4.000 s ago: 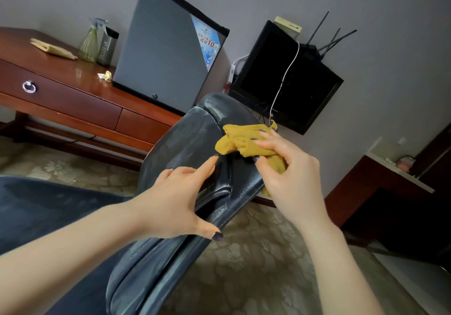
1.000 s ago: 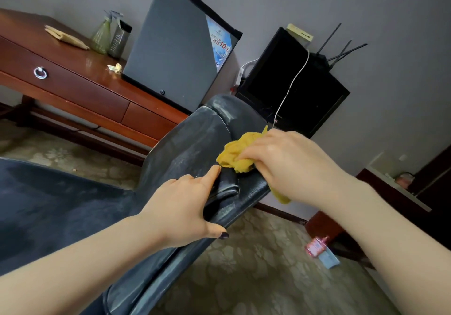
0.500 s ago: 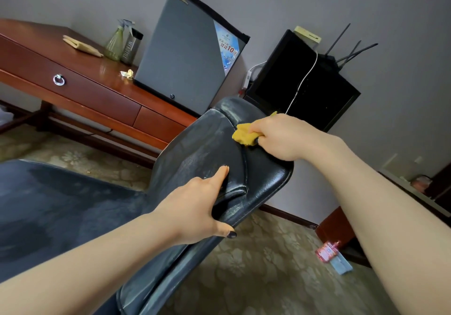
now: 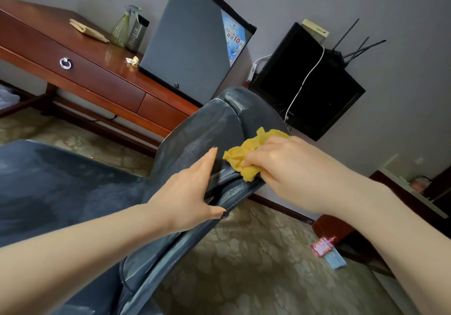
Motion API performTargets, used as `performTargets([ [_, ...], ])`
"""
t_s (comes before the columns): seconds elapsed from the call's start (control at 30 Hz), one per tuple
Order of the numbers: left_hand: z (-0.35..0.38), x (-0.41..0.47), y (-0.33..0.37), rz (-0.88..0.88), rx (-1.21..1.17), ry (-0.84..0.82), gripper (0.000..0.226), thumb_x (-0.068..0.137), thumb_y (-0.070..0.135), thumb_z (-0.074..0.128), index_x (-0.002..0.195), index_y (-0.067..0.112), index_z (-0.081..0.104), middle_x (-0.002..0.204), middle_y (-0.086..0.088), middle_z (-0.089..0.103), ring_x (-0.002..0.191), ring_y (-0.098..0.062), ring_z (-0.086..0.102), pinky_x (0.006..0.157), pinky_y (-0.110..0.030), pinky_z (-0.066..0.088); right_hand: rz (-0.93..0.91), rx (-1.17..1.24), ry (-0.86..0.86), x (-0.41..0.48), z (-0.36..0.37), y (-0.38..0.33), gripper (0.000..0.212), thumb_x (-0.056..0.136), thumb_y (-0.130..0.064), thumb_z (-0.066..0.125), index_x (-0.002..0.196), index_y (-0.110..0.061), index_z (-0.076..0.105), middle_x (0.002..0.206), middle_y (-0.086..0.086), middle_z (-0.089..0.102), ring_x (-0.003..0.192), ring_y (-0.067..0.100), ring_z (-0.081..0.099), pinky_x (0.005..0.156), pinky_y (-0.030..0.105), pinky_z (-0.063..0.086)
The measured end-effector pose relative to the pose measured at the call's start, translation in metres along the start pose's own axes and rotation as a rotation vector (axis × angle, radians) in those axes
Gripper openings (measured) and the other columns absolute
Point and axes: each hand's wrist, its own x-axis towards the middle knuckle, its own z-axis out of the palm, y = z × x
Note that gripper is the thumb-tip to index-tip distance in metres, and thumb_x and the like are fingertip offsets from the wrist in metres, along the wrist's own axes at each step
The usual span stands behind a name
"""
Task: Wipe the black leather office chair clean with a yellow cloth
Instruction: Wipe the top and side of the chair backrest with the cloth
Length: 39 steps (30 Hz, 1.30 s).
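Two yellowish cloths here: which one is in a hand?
The crumpled yellow cloth, gripped by the right hand on the chair; the paler folded cloth lies on the desk.

Counting in view: one chair (image 4: 210, 124), one cloth (image 4: 244, 158), two hands, being left hand (image 4: 185, 192) and right hand (image 4: 285, 168). The tabletop (image 4: 48, 22) is carrying one spray bottle (image 4: 122, 30), one tumbler (image 4: 138, 34), one rag (image 4: 87, 30) and one wrapper (image 4: 133, 60). Also showing: one fridge (image 4: 190, 46), one screen (image 4: 305, 80), three antennas (image 4: 346, 34), one red packet (image 4: 322, 246).
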Motion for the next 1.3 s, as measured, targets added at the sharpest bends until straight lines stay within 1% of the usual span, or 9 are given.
performTargets([
  [0.1,-0.011,-0.010,-0.004,0.075,0.133,0.030,0.103,0.080,0.040,0.068,0.151,0.027,-0.006,0.159,0.006,-0.003,0.145,-0.017,0.013,0.116,-0.035,0.022,0.004,-0.009,0.028,-0.006,0.007,0.001,0.027,0.075,0.003,0.067,0.084,-0.022,0.064,0.078,-0.008,0.062,0.078,0.020,0.059,0.069,0.018,0.016],
  [0.23,-0.030,-0.014,0.016,0.328,0.092,0.191,0.066,0.075,0.038,0.060,0.134,0.025,0.035,0.139,0.006,0.036,0.126,-0.014,0.037,0.105,-0.031,0.035,-0.003,0.032,0.096,-0.013,0.024,0.000,0.029,0.080,-0.001,0.064,0.101,-0.021,0.062,0.095,-0.007,0.064,0.094,0.019,0.058,0.088,0.035,0.045],
  [0.37,-0.035,-0.006,0.045,0.413,-0.038,0.181,0.040,0.076,0.029,0.059,0.113,0.018,0.049,0.106,0.008,0.051,0.095,-0.010,0.049,0.081,-0.030,0.042,0.058,0.170,0.190,-0.031,0.035,0.003,0.042,0.076,-0.001,0.054,0.114,-0.019,0.051,0.124,-0.002,0.052,0.118,0.019,0.049,0.109,0.033,0.031],
  [0.5,-0.021,0.002,0.058,0.439,0.086,0.215,0.048,0.074,0.037,0.055,0.119,0.023,0.046,0.105,0.008,0.052,0.088,-0.014,0.053,0.080,-0.033,0.046,0.174,0.063,0.272,-0.048,0.036,0.005,0.042,0.072,-0.015,0.053,0.114,-0.019,0.045,0.133,0.004,0.043,0.109,0.017,0.048,0.086,0.020,0.037],
  [0.6,-0.011,0.008,0.065,0.365,0.237,0.253,0.051,0.076,0.050,0.052,0.118,0.023,0.045,0.105,0.005,0.050,0.083,-0.020,0.057,0.080,-0.035,0.044,0.155,-0.159,0.389,-0.052,0.028,0.011,0.028,0.083,-0.015,0.042,0.110,-0.016,0.051,0.116,0.005,0.055,0.109,0.025,0.052,0.094,0.034,0.039],
  [0.7,-0.013,0.016,0.072,0.312,0.307,0.292,0.043,0.090,0.053,0.042,0.119,0.022,0.040,0.107,0.005,0.049,0.087,-0.022,0.057,0.083,-0.036,0.042,0.090,-0.345,0.474,-0.050,0.016,0.021,0.040,0.102,-0.012,0.024,0.096,-0.012,0.064,0.090,0.005,0.064,0.082,0.027,0.061,0.079,0.039,0.048],
  [0.97,-0.055,0.037,0.066,0.037,-0.008,0.128,0.013,0.093,0.029,0.044,0.101,0.019,0.042,0.095,0.003,0.058,0.085,-0.023,0.055,0.072,-0.038,0.042,-0.057,-0.451,0.615,0.015,-0.004,0.033,0.018,0.087,0.000,0.055,0.096,-0.012,0.065,0.097,0.007,0.065,0.084,0.028,0.061,0.073,0.037,0.046],
  [1.13,-0.079,0.044,0.022,-0.454,-0.639,-0.100,0.019,0.094,0.020,0.048,0.100,0.010,0.063,0.095,-0.011,0.071,0.081,-0.024,0.067,0.077,-0.037,0.053,-0.168,-0.325,0.390,0.029,0.002,0.038,0.029,0.089,-0.029,0.047,0.111,-0.013,0.061,0.104,0.007,0.062,0.087,0.027,0.060,0.076,0.040,0.048],
  [1.3,-0.075,0.050,-0.019,-0.490,-0.706,0.016,0.014,0.092,0.021,0.050,0.098,0.014,0.061,0.086,-0.008,0.067,0.080,-0.026,0.064,0.093,-0.045,0.050,-0.111,-0.083,0.101,0.013,0.021,0.054,0.055,0.087,-0.055,0.041,0.131,-0.024,0.054,0.119,-0.004,0.060,0.112,0.016,0.054,0.102,0.036,0.039],
])
